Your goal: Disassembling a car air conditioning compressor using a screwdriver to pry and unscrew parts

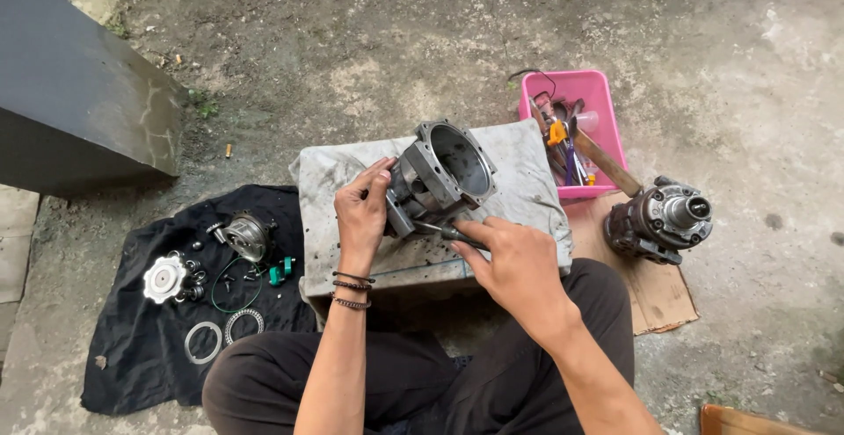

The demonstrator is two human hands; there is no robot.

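I note the metal housing (440, 176), a grey cast cylinder with a square flange, lying tilted on a cloth-covered block (519, 158) at frame centre; its open bore faces up and toward 1 o'clock, and its long axis runs from 7 o'clock to 1 o'clock. The left hand (362, 213) is clamped on the housing's lower end at 9 o'clock of it, fingers wrapped over the casting, beaded bands at the wrist. The right hand (519, 268) sits at 5 o'clock of the housing, fingers drawn together round a thin dark tool (437, 228) whose tip lies against the housing's underside; I cannot tell the tool's kind. At 9 o'clock of the block, a black cloth (132, 356) is spread on the ground with small parts on it: a white toothed disc (164, 278), a round metal cover (245, 235), two rings (224, 334) and a green piece (280, 270). At 2 o'clock, a pink tray (607, 105) holds hand tools, a wooden handle sticking out of it. At 3 o'clock, a second dark assembly (659, 218) with a shaft stub rests on cardboard (659, 299). The surface is rough, stained concrete (352, 39), outdoors in daylight; a dark slab (79, 92) stands at 10 o'clock
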